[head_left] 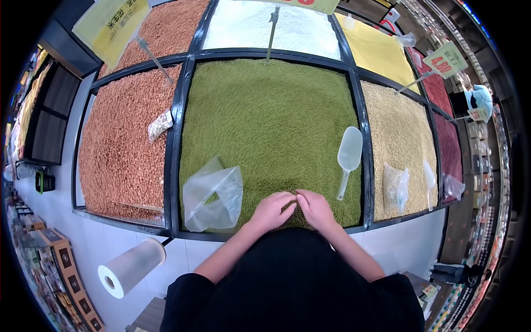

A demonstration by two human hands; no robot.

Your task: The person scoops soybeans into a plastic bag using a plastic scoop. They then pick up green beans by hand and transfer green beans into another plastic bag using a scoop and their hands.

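My left hand [273, 210] and my right hand [315, 209] meet at the fingertips, low over the near edge of a bin of green beans [265, 122], likely mung beans. The left thumb stands apart from its fingers, so that hand looks open. My right hand is loosely bent and also looks open, its fingertips partly hidden. No held object shows in either hand. A clear plastic bag [213, 195] lies on the beans to the left of my hands. To their right, a translucent scoop [349, 149] rests on the beans, its handle pointing toward me.
Reddish peanuts [121, 144] fill the bin at left, with a small packet [160, 126] on top. Pale grain [398, 127] at right holds a filled bag [396, 187]. Black dividers [176, 144] separate the bins. A bag roll [133, 267] stands out at front left. Price signs [444, 60] rise behind.
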